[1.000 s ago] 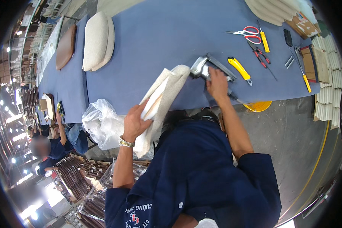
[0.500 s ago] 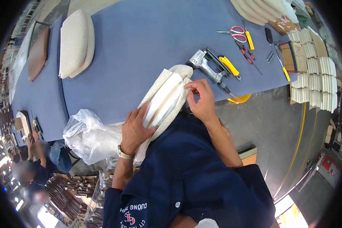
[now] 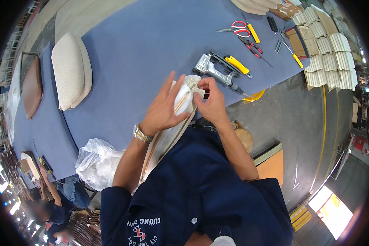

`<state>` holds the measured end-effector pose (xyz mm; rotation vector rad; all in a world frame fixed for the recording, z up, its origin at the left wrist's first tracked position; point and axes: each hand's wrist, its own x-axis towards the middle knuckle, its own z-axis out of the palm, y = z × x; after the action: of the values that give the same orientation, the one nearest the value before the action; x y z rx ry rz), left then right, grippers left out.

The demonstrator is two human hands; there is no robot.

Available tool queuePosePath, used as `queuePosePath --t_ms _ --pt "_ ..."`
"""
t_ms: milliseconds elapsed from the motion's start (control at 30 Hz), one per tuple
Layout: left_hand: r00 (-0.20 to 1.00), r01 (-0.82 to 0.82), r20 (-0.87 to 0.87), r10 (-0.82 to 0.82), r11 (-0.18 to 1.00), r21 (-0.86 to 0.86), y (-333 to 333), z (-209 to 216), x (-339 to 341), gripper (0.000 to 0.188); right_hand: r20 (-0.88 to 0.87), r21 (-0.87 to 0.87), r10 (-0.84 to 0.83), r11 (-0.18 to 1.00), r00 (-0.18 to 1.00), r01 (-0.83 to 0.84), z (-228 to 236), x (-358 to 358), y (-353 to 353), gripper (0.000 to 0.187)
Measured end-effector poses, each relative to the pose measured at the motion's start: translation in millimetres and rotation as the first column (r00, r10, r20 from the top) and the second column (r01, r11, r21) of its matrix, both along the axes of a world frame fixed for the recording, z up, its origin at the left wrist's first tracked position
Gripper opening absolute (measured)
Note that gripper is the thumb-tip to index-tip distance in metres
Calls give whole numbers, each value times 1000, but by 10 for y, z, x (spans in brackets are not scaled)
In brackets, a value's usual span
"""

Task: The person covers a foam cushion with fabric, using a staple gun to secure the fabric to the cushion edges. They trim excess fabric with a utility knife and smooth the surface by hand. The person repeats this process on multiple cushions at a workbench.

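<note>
A beige fabric cushion cover (image 3: 192, 80) stands on edge against my body at the table's near edge. Its long opening faces up, with a tan strip that looks like a zipper along it. White padding (image 3: 182, 95) shows inside near the far end. My right hand (image 3: 212, 102) pinches a folded corner of the cover there, thumb against fingers. Over the opening my left hand (image 3: 162, 110) is spread, its thumb reaching toward the cover's side; whether its palm touches the padding is hard to tell. A metal-banded watch is on my left wrist.
Just beyond lie a staple gun (image 3: 217, 69) with a hose and a yellow utility knife (image 3: 237, 65). Scissors (image 3: 238, 29), pliers (image 3: 251, 46) and screwdrivers sit farther right. Beige cushions (image 3: 71, 71) rest at left, clear plastic (image 3: 98, 162) at the near edge. Another person (image 3: 49, 211) works at lower left.
My left hand has gone from gripping the cover's near part to spreading over its far end. The right hand now pinches a folded-over corner. The cover has tipped closer to my body.
</note>
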<state>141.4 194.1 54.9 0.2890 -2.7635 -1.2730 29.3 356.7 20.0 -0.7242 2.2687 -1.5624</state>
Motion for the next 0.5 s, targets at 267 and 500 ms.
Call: queuePosePath --t_ms 267,500 --pt "983 174 25 -180 974 145 -27 -352 -235 87 292 -128 -6 991 956 45 -172 72 85 17" --pt "998 65 -24 -66 998 -18 148 -319 -165 74 427 -201 -23 972 904 119 -241 101 79 13"
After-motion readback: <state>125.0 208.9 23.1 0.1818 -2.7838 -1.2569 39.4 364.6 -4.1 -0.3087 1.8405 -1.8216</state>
